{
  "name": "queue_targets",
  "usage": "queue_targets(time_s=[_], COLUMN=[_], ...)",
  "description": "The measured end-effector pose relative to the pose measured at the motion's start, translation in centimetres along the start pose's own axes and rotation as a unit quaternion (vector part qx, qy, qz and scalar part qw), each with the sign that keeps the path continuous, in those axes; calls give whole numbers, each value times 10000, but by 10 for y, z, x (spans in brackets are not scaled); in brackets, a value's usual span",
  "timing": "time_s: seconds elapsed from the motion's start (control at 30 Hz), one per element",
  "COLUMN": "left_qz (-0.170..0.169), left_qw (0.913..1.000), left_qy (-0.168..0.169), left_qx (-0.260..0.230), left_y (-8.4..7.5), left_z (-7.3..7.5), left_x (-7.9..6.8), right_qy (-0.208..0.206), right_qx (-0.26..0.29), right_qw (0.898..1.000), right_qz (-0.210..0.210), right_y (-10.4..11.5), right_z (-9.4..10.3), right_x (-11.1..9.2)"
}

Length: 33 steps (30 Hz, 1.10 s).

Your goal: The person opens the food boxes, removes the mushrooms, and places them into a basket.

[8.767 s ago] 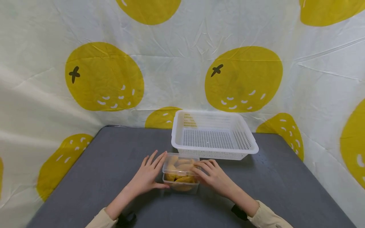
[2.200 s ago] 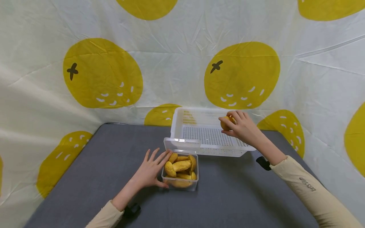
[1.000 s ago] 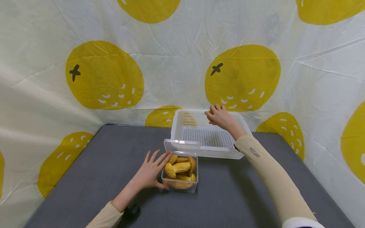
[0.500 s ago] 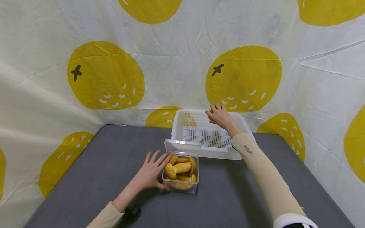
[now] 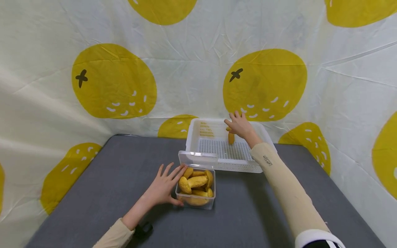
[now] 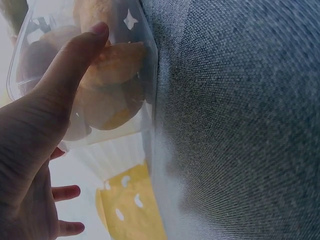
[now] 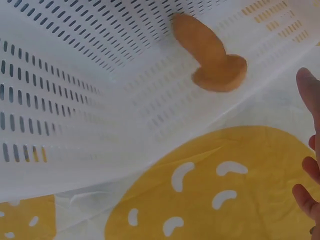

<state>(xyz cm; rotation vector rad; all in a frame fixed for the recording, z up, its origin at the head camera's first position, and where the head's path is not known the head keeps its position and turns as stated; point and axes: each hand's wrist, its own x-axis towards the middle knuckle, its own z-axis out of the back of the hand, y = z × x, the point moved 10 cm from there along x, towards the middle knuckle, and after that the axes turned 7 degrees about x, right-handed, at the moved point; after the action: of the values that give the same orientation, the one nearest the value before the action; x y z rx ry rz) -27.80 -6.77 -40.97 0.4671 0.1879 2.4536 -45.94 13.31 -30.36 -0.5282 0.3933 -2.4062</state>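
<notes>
A yellow-brown mushroom (image 7: 207, 50) is in the white perforated basket (image 5: 223, 165), apart from my right hand's fingers in the right wrist view. In the head view that mushroom (image 5: 231, 137) shows partly below my right hand (image 5: 242, 126), which is over the basket with its fingers parted. My left hand (image 5: 164, 187) spreads its fingers at the left side of a clear plastic box (image 5: 198, 204). Its thumb lies against the box wall in the left wrist view, and its index fingertip reaches the rim by the hinge. Several mushrooms (image 5: 198, 181) fill the box.
The box's clear lid (image 5: 198, 158) stands raised at the back, against or close before the basket's front wall. A grey cloth (image 5: 139, 151) covers the table. Behind and beside it hangs a white curtain (image 5: 192, 82) with yellow fruit prints.
Earlier the box lid was lowered and both hands were at it. The right hand then carried a mushroom over the basket, moved left, and has just let it go. The left hand stays put.
</notes>
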Motion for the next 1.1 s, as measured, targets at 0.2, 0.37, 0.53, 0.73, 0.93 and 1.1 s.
queue_targets(time_s=[0.2, 0.37, 0.53, 0.73, 0.93, 1.1], left_qz=[-18, -6, -3, 4, -16, -19], left_qw=[10000, 10000, 10000, 10000, 10000, 10000], left_qy=[-19, -38, 19, -32, -71, -62], left_qx=[-9, -10, -16, 4, 0, 17], left_y=[0, 0, -1, 0, -1, -1], left_z=[1, 1, 1, 4, 5, 5], left_x=[-1, -1, 0, -1, 0, 0], right_qy=[-248, -978, -1290, -1464, -1756, -2100], right_qx=[88, 488, 1023, 1186, 1082, 1116], right_qw=[9996, 9937, 9859, 9807, 9751, 9643], right_qz=[107, 266, 306, 527, 810, 1169], right_y=[9, 17, 21, 37, 58, 80], right_z=[14, 42, 62, 82, 99, 110], right_x=[-3, -16, -39, -69, -96, -116])
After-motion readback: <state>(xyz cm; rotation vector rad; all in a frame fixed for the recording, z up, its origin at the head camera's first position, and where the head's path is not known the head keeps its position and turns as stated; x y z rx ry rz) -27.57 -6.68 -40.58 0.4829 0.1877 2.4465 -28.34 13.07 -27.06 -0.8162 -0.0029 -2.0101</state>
